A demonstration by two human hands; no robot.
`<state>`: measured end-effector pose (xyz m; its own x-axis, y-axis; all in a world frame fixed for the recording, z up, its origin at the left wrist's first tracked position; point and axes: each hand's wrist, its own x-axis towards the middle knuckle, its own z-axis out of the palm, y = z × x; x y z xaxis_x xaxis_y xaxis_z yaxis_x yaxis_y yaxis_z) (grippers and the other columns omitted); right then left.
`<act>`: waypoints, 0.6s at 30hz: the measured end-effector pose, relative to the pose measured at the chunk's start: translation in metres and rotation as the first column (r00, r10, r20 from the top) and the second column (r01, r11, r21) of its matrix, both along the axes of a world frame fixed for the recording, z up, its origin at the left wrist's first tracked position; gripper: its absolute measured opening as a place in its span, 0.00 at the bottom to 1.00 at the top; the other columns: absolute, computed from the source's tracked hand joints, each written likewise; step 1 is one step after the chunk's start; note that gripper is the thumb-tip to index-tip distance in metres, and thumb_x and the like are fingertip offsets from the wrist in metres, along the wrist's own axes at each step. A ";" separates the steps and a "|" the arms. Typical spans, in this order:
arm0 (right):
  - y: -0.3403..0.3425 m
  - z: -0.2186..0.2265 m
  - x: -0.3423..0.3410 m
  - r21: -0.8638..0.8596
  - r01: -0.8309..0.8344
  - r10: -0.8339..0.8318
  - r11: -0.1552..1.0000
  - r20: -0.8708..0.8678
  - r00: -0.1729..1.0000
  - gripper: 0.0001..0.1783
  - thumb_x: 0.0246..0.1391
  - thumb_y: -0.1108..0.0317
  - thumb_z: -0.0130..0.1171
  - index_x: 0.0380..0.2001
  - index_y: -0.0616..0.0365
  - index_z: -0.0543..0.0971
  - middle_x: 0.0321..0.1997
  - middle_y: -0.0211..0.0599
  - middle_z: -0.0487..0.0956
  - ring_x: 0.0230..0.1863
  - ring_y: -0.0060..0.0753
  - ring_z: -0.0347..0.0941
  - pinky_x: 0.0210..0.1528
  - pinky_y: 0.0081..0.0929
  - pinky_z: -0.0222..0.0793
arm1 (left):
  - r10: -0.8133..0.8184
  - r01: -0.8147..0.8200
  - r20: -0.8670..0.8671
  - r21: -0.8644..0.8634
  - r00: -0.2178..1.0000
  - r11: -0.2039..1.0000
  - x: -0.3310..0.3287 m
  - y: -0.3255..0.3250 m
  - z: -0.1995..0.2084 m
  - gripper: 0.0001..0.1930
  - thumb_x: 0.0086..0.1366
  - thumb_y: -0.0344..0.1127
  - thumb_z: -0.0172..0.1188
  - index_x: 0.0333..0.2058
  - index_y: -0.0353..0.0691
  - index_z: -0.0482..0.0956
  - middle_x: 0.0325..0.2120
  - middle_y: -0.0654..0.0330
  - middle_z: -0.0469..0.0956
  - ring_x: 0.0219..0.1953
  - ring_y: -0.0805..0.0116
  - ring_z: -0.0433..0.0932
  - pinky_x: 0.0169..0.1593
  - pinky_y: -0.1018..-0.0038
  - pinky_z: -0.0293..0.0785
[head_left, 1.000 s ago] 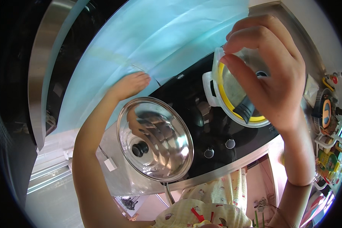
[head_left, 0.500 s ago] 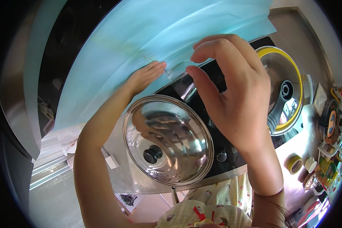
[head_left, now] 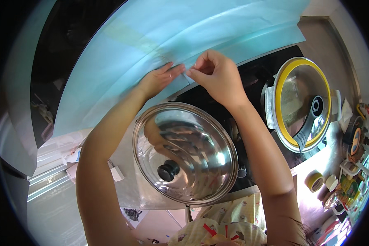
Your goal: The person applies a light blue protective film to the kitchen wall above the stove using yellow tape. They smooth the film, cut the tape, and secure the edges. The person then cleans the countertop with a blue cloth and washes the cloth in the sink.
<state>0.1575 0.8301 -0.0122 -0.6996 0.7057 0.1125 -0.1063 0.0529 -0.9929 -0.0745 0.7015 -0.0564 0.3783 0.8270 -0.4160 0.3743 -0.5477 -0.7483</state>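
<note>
blue sheet spread wide behind the cooktop, both hands at its near edge

the spreading looks mostly done: the blue sheet (head_left: 151, 53) runs along the far side of the black cooktop (head_left: 254, 78), from the left to the far right. the near edge looks like the unfinished part, since both hands are gathered there and the sheet does not lie fully flat. whether any of that edge is fastened cannot be told from here.

the sheet is pale blue, thin and slightly shiny, with long soft folds running from left to right and a faint yellowish patch toward the left. at the far right it ends in a corner beside the metal counter, and its near edge overlaps the far side of the cooktop.

the left hand (head_left: 162, 80) lies against the sheet, fingers stretched out and slightly spread, gripping nothing visible. the right hand (head_left: 217, 78) is just beside it, thumb and forefinger drawn into a narrow pinch close to the sheet; whether something thin sits between them cannot be told.

nearer, below the hands, is a pan with a shiny steel lid (head_left: 201, 143). to the right stands a pot with a yellow-rimmed glass lid (head_left: 281, 110), and nearer on the right lies a roll of tape (head_left: 315, 182).
</note>
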 end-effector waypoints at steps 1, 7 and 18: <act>0.001 -0.018 -0.010 -0.121 -0.047 0.042 0.992 -0.042 0.998 0.10 0.48 0.75 0.69 0.26 0.62 0.75 0.27 0.37 0.82 0.27 0.26 0.78 0.30 0.23 0.72 | 0.012 -0.012 0.020 0.000 1.000 1.000 -0.003 -0.001 -0.003 0.33 0.66 0.42 0.47 0.70 0.41 0.57 0.72 0.64 0.50 0.75 0.67 0.42 0.75 0.60 0.35; -0.003 -0.093 -0.039 -0.444 -0.160 0.154 0.882 -0.049 0.987 0.10 0.48 0.75 0.71 0.26 0.60 0.76 0.24 0.33 0.81 0.26 0.19 0.76 0.29 0.19 0.72 | 0.066 -0.060 0.124 -0.047 0.990 0.997 -0.006 0.007 -0.008 0.29 0.65 0.37 0.47 0.66 0.44 0.63 0.70 0.67 0.56 0.74 0.74 0.45 0.75 0.66 0.38; -0.021 -0.093 -0.035 -0.284 0.130 -0.004 0.950 0.406 0.914 0.11 0.46 0.71 0.72 0.26 0.60 0.76 0.21 0.34 0.80 0.23 0.22 0.79 0.26 0.22 0.73 | -0.003 0.004 -0.025 0.033 1.000 0.999 -0.006 0.002 -0.008 0.35 0.64 0.40 0.48 0.71 0.50 0.55 0.72 0.73 0.51 0.75 0.77 0.41 0.74 0.64 0.34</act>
<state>0.1225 0.8090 -0.1055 -0.5909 0.7082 -0.3864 0.2914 -0.2593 -0.9208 -0.0808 0.7039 -0.0648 0.3714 0.8390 -0.3977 0.3534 -0.5238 -0.7750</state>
